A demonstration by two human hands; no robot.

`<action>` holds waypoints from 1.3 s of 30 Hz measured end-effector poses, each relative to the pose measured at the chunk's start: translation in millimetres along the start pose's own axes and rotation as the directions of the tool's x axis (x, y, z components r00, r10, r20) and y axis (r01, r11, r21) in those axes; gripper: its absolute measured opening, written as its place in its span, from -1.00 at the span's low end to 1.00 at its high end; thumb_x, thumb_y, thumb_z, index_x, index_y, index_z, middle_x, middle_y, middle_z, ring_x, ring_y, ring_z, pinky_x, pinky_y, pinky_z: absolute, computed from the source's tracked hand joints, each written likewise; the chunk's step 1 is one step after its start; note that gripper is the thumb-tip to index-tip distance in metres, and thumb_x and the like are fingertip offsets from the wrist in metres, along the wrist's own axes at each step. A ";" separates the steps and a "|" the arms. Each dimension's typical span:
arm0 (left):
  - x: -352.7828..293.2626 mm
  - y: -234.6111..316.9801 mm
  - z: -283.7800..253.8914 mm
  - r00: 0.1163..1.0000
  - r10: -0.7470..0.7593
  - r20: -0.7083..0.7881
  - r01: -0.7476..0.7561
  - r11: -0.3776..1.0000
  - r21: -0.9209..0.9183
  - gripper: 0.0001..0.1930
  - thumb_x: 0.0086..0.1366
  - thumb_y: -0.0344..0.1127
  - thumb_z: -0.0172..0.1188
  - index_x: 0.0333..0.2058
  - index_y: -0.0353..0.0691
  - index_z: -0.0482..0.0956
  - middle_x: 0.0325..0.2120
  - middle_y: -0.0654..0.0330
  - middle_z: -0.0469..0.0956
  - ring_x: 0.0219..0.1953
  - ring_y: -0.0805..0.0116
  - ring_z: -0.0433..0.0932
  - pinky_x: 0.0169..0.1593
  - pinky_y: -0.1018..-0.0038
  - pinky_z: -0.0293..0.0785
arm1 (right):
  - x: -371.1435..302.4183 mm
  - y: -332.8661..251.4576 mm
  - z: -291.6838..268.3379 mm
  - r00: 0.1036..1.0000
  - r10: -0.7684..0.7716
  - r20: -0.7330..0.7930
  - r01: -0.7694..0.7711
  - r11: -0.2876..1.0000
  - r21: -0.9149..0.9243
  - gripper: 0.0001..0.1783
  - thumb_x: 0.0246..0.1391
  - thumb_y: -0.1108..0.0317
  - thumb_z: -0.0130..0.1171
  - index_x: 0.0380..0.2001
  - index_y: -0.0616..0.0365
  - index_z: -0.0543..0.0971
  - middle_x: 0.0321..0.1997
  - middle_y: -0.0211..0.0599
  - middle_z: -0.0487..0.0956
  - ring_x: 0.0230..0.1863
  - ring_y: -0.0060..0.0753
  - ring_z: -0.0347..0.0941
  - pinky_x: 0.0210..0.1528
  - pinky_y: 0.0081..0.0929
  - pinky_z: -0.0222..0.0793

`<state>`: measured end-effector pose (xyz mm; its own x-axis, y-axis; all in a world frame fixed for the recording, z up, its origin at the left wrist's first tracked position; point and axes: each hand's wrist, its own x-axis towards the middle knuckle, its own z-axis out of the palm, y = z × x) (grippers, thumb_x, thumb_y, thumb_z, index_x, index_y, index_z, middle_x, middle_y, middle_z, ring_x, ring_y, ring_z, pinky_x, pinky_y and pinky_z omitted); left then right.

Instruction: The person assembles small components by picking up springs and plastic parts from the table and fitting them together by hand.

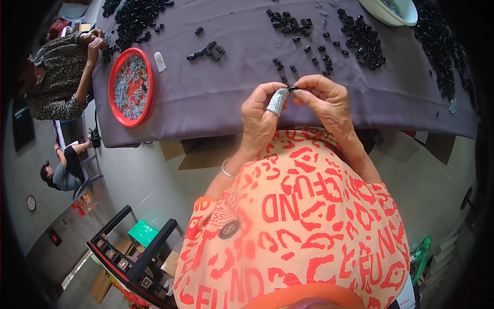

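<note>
A small black plastic piece (292, 89) is pinched between the fingertips of both my hands, just above the near edge of the cloth. My left hand (257, 114) has a pale grey-blue cover (278, 102) on its thumb and grips the piece from the left. From the other side, thumb and fingers of my right hand (329, 103) close on it, hiding most of its shape. Just beyond my fingertips lie several loose black plastic parts (293, 68), with a larger cluster (363, 44) farther right.
The table wears a dark purple-grey cloth (216, 98). A red basin (151, 98) of thin grey pieces stands at left, beside a white oval object (160, 62). Another pale bowl (411, 20) is far right. Black heaps (136, 20) line both sides. A co-worker (59, 77) works at the left.
</note>
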<state>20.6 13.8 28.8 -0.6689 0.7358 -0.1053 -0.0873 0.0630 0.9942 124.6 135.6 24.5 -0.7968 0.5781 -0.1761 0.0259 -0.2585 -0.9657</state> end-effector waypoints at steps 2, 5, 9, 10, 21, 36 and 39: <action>-1.1 1.3 3.1 1.000 0.004 -0.021 -0.004 1.000 0.014 -0.86 0.23 -0.50 0.11 -0.23 -0.35 0.50 -0.43 0.29 0.52 -0.42 0.58 0.45 -0.34 0.67 0.40 | 0.9 2.1 -0.1 1.000 0.000 0.010 0.000 1.000 -0.008 -0.84 0.04 0.57 0.14 -0.25 0.27 0.54 -0.38 -0.37 0.57 -0.35 -0.63 0.50 -0.26 -0.71 0.45; -1.6 -1.4 7.3 0.998 -0.008 -0.062 0.008 1.000 0.000 -0.87 0.23 -0.50 0.10 -0.23 -0.36 0.51 -0.44 0.28 0.52 -0.43 0.58 0.45 -0.35 0.67 0.41 | 2.5 3.3 3.2 1.000 -0.013 -0.005 0.013 1.000 0.014 -0.84 0.05 0.58 0.14 -0.25 0.28 0.54 -0.37 -0.37 0.57 -0.34 -0.64 0.50 -0.25 -0.71 0.45; -1.1 -0.2 9.8 0.993 -0.055 -0.105 0.046 0.995 -0.086 -0.86 0.24 -0.48 0.11 -0.23 -0.37 0.53 -0.44 0.24 0.55 -0.42 0.56 0.48 -0.35 0.64 0.44 | 2.6 2.4 6.5 0.999 -0.034 -0.018 0.035 0.998 0.060 -0.84 0.05 0.59 0.13 -0.25 0.29 0.54 -0.36 -0.37 0.57 -0.33 -0.64 0.50 -0.23 -0.72 0.44; -1.0 -1.0 9.5 0.993 -0.057 -0.106 0.048 0.995 -0.086 -0.86 0.24 -0.48 0.11 -0.23 -0.37 0.53 -0.44 0.24 0.55 -0.42 0.56 0.48 -0.35 0.64 0.44 | 2.3 3.5 6.8 0.999 -0.037 -0.025 0.038 0.998 0.042 -0.83 0.05 0.59 0.13 -0.24 0.29 0.54 -0.35 -0.37 0.57 -0.32 -0.65 0.50 -0.22 -0.73 0.44; -2.5 -7.9 -5.3 0.990 0.117 -0.074 -0.106 0.984 0.142 -0.83 0.11 -0.52 0.21 -0.27 -0.27 0.59 -0.41 0.24 0.55 -0.37 0.46 0.48 -0.30 0.58 0.41 | 3.7 4.9 8.1 0.929 -0.368 0.030 0.361 0.887 -0.288 -0.83 -0.01 0.66 0.12 -0.28 0.32 0.52 -0.38 -0.37 0.54 -0.31 -0.62 0.46 -0.24 -0.70 0.40; -2.3 -9.5 -35.5 0.921 0.386 0.055 -0.316 0.655 0.686 -0.72 -0.07 -0.56 0.21 -0.30 -0.21 0.60 -0.38 0.16 0.47 -0.27 0.20 0.42 -0.19 0.37 0.36 | 14.1 7.0 20.0 0.814 -0.379 0.439 0.569 0.371 -0.734 -0.83 -0.14 0.63 0.11 -0.37 0.29 0.48 -0.39 -0.14 0.51 -0.32 -0.12 0.48 -0.28 -0.34 0.42; 0.3 -2.2 -38.0 0.985 0.141 0.101 -0.171 0.896 0.409 -0.72 0.02 -0.61 0.08 -0.24 -0.27 0.57 -0.40 0.14 0.49 -0.37 0.31 0.50 -0.31 0.45 0.43 | 13.7 6.7 19.9 0.814 -0.390 0.431 0.568 0.377 -0.731 -0.82 -0.14 0.63 0.11 -0.36 0.29 0.48 -0.39 -0.15 0.51 -0.33 -0.13 0.47 -0.28 -0.33 0.42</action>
<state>-7.5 -11.7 25.7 -0.5966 0.8016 0.0391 0.3379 0.2068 0.9182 101.8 126.4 19.5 -0.9188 0.2373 0.3156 -0.0016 0.7970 -0.6040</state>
